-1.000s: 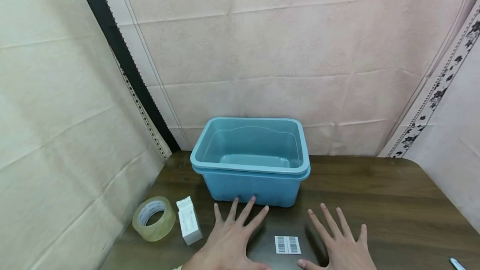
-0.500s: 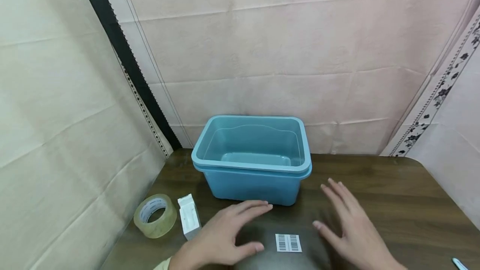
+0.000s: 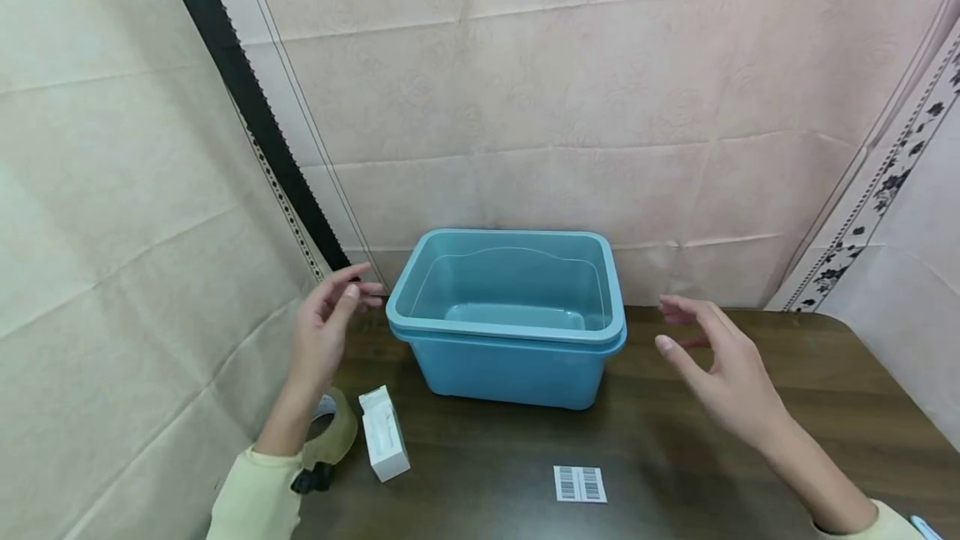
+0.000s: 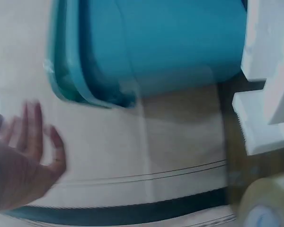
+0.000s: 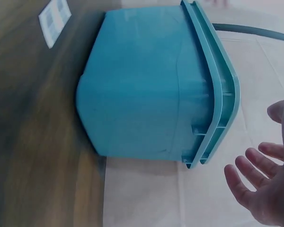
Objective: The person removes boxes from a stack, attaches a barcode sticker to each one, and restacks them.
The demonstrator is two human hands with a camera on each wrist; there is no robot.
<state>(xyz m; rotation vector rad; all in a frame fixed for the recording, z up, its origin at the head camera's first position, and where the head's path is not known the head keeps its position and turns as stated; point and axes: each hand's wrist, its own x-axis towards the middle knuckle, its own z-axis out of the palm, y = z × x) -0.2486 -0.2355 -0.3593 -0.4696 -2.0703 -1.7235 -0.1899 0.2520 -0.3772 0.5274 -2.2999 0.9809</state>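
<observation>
Two nested blue plastic tubs point(image 3: 510, 369) stand near the back of the wooden table, one inside the other. To their left my left hand point(image 3: 330, 323) hovers beside the rim, fingers loosely bent and holding nothing. On the opposite side my right hand point(image 3: 723, 373) is raised with bent, spread fingers, apart from the tubs. The left wrist view has the left hand point(image 4: 31, 161) blurred, with a gap between it and the tub rim point(image 4: 75, 52). In the right wrist view, the fingers of the right hand point(image 5: 265, 184) face the rims of the stacked tubs point(image 5: 137, 80).
A small white box point(image 3: 383, 433) lies left of centre. A roll of clear tape point(image 3: 341, 432) is partly hidden by the left forearm. A barcode label point(image 3: 580, 484) lies on the table point(image 3: 480, 473) in front. Cloth hangs behind and at both sides.
Both hands have risen off the table's front area and moved apart, left hand to the tubs' left side, right hand to their right. The tubs stay in place.
</observation>
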